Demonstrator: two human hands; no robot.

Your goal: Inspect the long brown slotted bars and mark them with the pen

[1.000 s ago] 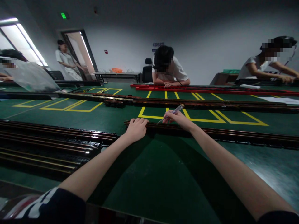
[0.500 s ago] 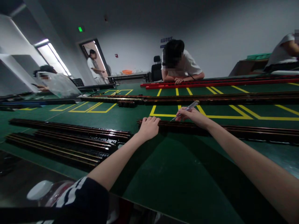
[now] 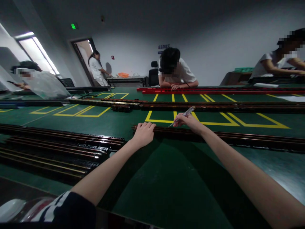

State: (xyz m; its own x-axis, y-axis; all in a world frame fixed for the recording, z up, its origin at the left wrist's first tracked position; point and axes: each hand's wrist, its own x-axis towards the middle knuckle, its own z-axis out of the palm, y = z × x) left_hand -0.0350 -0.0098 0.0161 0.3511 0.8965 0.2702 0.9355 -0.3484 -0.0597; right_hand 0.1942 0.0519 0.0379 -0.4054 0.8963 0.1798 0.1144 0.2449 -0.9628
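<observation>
Screwdriver [image 3: 190, 110], pinched in the right hand's [image 3: 184, 119] grip, slanting down-left to the rail [image 3: 247, 140].
Dark, glossy and copper-streaked, the rail runs sideways beneath both hands; the left hand [image 3: 144, 133] bends over its left end, whether clasping cannot be told; the thin tip [image 3: 169, 126] sits nearer the right hand.

A standing person [image 3: 96, 70] crossed the doorway [image 3: 84, 51] to the back table [image 3: 138, 77]. The camera view swung back rightward.

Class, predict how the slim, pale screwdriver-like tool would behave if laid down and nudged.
The tool is probably light: the right hand holds it like a pen. Its straight, thin shaft suggests stiffness. Its slender handle might roll.
</observation>
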